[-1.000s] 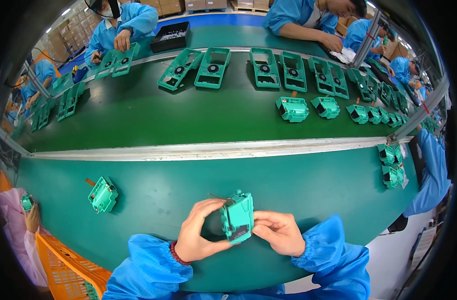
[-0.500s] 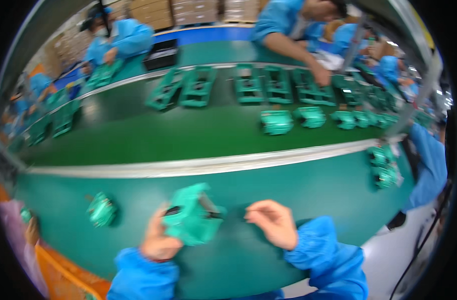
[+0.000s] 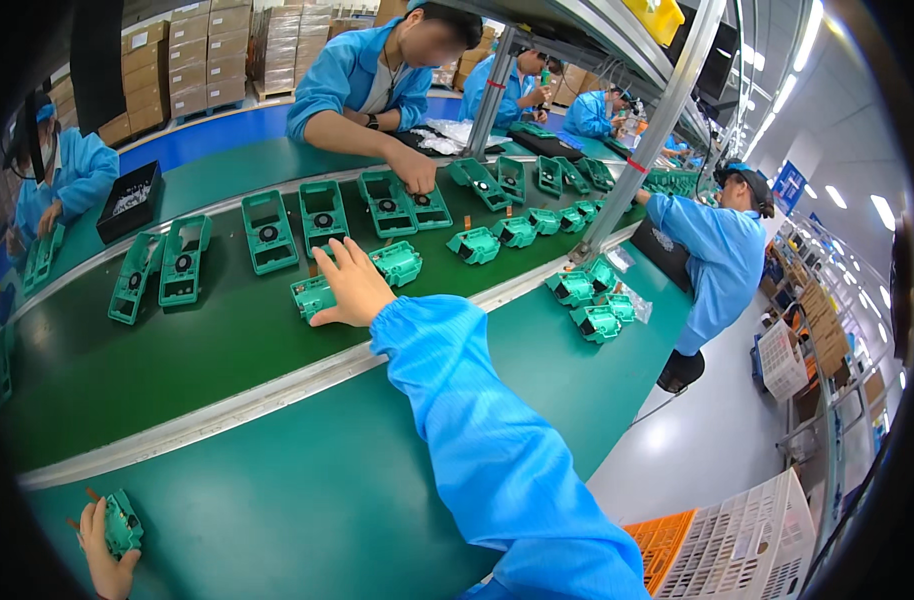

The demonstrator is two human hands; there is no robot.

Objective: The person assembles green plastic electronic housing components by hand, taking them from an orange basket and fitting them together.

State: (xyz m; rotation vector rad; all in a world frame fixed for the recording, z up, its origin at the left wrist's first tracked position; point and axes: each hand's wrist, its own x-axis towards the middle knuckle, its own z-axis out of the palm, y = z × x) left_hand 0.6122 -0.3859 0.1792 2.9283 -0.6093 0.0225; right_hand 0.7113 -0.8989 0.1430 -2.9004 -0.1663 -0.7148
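My right arm reaches forward across the white rail. My right hand (image 3: 355, 288) hovers over the dark green belt with its fingers spread and thumb out, holding nothing visible. Just under and beside its fingers lie two small green plastic housings, one on the left (image 3: 312, 296) and one on the right (image 3: 397, 262); the hand partly covers both. At the lower left my left hand (image 3: 105, 555) has its fingers and thumb around another green housing (image 3: 123, 522) with copper-coloured strips, low over the green bench (image 3: 277, 510). Its wrist runs out of the picture.
Long open green shells with black round parts (image 3: 268, 232) line the belt's far side; a co-worker's hand (image 3: 414, 170) touches one. More small housings (image 3: 597, 320) sit on the bench at right, by a metal post (image 3: 627, 190). Crates (image 3: 747, 540) stand at lower right.
The view has swung right. My right hand has gone from above the bench to the belt, its fingers now spread. My left hand is now at the lower left edge, still with a green housing.
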